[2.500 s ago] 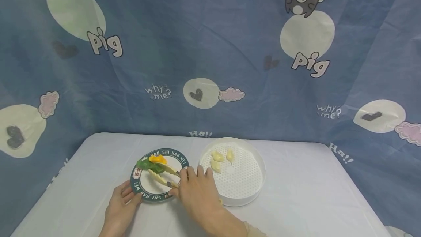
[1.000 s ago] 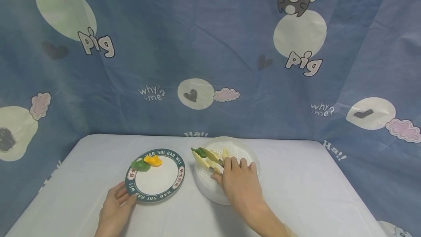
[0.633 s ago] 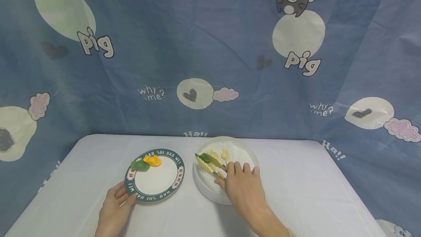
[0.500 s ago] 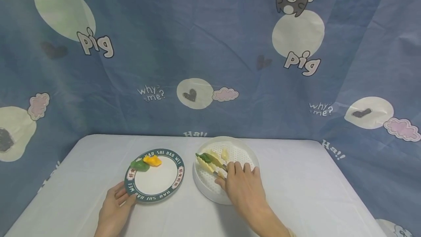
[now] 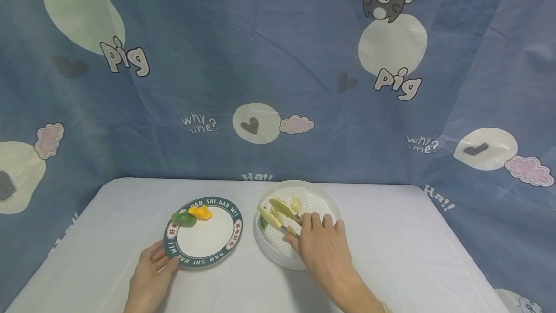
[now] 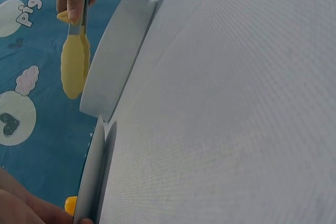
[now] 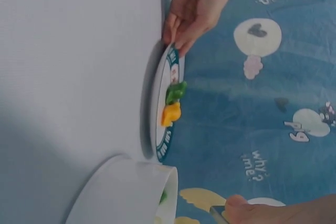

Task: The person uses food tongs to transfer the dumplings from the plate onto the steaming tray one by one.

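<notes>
The right hand grips yellow tongs – their tips stand apart over the white steamer tray, a green piece lying just below. The left hand pinches the plate rim – green and orange pieces sit there.

Yellow scalloped tongs hover open inside the white perforated steamer tray; a green piece lies against its left wall.
</notes>
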